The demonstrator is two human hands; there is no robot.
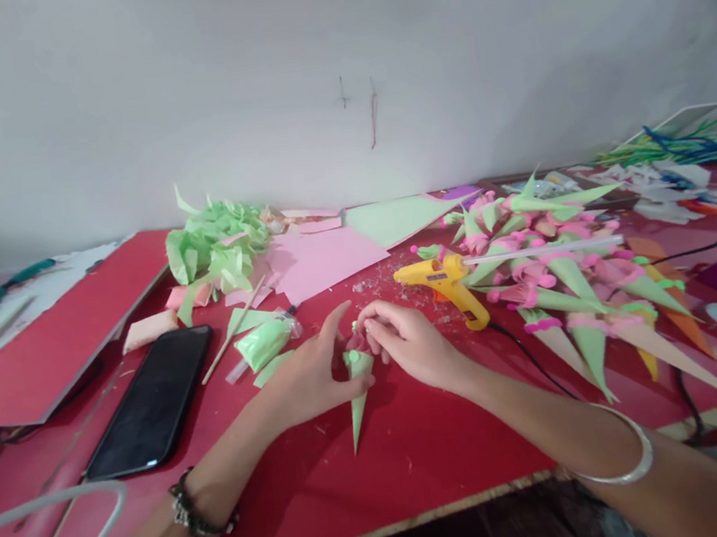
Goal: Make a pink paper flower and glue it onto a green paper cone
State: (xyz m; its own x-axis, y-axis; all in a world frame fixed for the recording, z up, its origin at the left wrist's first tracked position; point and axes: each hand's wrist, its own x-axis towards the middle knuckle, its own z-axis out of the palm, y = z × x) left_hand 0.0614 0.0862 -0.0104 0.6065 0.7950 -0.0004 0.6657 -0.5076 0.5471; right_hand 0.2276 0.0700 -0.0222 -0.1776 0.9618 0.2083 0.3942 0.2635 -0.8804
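Observation:
Between my hands, over the red table, is a light green paper cone (357,392) with its tip pointing toward me and a pink piece at its wide end. My left hand (312,367) has its thumb across the cone and its fingers behind it, holding it. At the cone's wide end, my right hand (408,341) has thumb and forefinger brought together; what lies between them, if anything, is too small to make out. Just left of my left hand lies a bag of light green clay (266,342).
A yellow glue gun (443,284) with its cord lies to the right, beside a pile of green and pink paper cones (564,277). To the left are a black phone (155,401), a thin stick (231,334) and green paper scraps (217,247). Pink paper (324,260) lies behind.

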